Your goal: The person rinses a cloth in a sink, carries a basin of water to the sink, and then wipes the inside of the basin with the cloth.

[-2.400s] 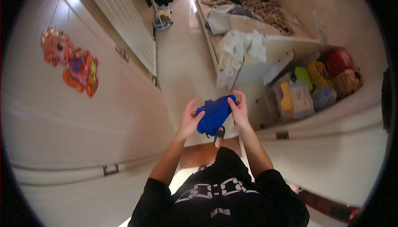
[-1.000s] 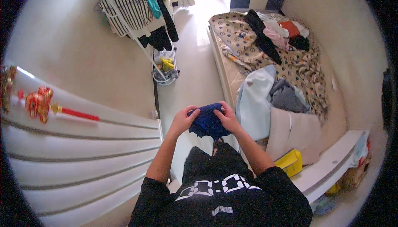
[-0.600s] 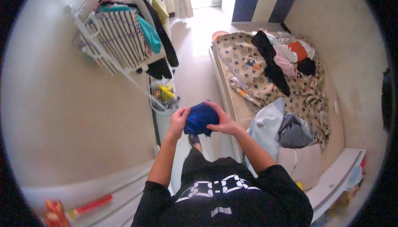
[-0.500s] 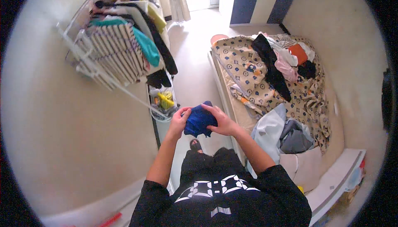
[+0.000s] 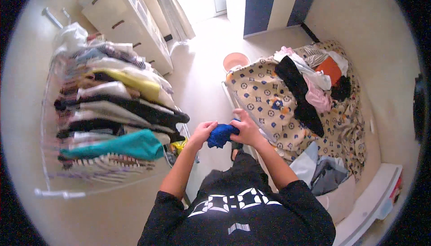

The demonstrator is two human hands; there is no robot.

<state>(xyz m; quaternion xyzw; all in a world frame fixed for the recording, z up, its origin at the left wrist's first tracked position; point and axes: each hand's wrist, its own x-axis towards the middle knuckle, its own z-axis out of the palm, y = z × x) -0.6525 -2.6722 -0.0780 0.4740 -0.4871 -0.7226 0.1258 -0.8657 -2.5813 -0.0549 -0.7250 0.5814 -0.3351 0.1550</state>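
A small piece of crumpled blue cloth [image 5: 221, 136] hangs in front of my body, gripped from both sides. My left hand [image 5: 204, 133] pinches its left edge, thumb and fingers pressed together. On the opposite side my right hand [image 5: 247, 132] closes on the cloth with its thumb and some fingers, while the index finger sticks out above. The folds hide what kind of garment it is. A sandalled foot shows just below the cloth.
On the left stands a rack of hanging clothes [image 5: 121, 107], with a basket holding yellow things partly beneath it. Behind is a white chest of drawers [image 5: 119, 24]. To the right, a patterned bed [image 5: 256, 82] carries loose garments. A pink basin [image 5: 235, 61] sits beyond its corner.
My viewpoint has moved forward and turned, so the rack shows broadside and the drawers and basin come into fuller view. The blue cloth is more bunched up between my hands.
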